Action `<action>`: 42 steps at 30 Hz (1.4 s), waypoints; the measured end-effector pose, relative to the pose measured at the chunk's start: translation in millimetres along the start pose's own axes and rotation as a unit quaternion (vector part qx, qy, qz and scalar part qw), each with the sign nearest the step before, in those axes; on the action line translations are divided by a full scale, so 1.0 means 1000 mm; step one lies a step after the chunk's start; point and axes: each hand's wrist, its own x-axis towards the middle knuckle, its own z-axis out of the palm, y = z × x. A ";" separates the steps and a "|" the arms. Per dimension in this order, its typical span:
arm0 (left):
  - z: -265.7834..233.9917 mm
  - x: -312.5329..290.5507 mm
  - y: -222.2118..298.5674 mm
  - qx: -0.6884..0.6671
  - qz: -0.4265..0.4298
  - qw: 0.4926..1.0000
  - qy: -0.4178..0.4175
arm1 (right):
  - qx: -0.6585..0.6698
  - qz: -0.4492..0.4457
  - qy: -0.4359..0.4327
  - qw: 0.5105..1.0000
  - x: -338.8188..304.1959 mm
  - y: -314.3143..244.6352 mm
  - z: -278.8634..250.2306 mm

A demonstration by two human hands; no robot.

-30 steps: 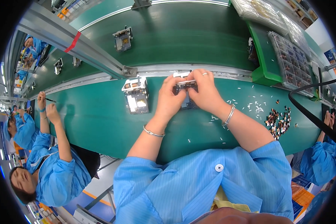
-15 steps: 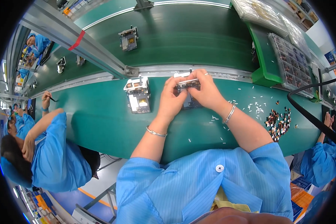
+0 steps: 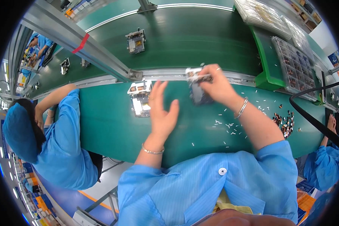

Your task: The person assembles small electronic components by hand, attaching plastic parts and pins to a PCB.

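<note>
My right hand grips a small dark device with a white top, holding it just above the green table near the metal rail. My left hand hovers apart from it, fingers spread and holding nothing. It is closest to a second grey-and-white device that lies on the table just to its left.
A third device rides the green conveyor beyond the rail. Small white bits and a heap of dark small parts lie at my right. Clear parts trays stand at the far right. A co-worker in blue sits at my left.
My left hand has let go of the device and moved left with fingers spread. My right hand alone keeps hold of it. The co-worker at my left has leaned forward.
</note>
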 end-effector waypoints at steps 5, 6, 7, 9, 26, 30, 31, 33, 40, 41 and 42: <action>-0.046 0.001 -0.021 0.186 -0.043 0.980 0.058 | -0.146 -0.078 0.158 0.973 0.057 0.027 -0.056; -0.051 0.002 -0.027 0.186 -0.041 0.980 0.057 | -0.221 -0.085 0.167 0.957 0.063 0.028 -0.064; -0.055 0.003 -0.033 0.113 -0.073 0.991 0.021 | -0.178 -0.039 0.117 0.976 0.065 0.037 -0.070; -0.054 0.004 -0.045 0.009 -0.081 0.996 -0.023 | -0.270 0.009 0.088 0.959 0.049 0.042 -0.063; 0.069 0.001 0.033 -0.094 -0.080 0.983 -0.139 | -0.245 0.042 0.223 0.943 -0.161 0.039 -0.126; 0.068 -0.010 0.035 0.006 -0.017 0.998 -0.058 | -0.401 0.154 0.319 0.845 -0.180 0.094 -0.202; 0.065 -0.010 0.043 -0.016 -0.020 0.999 -0.040 | -0.399 0.217 0.324 0.830 -0.180 0.103 -0.214; 0.060 -0.014 0.045 0.010 0.021 0.999 -0.024 | -0.372 0.222 0.297 0.851 -0.182 0.121 -0.228; 0.061 -0.025 0.061 -0.324 -0.018 0.927 -0.187 | -0.272 0.157 0.234 0.920 -0.154 0.075 -0.194; 0.060 -0.027 0.073 -0.354 -0.131 0.888 -0.263 | -0.186 0.127 0.193 0.955 -0.144 0.039 -0.172; 0.061 -0.025 0.084 -0.379 -0.239 0.829 -0.336 | -0.004 0.113 0.137 0.984 -0.140 0.020 -0.152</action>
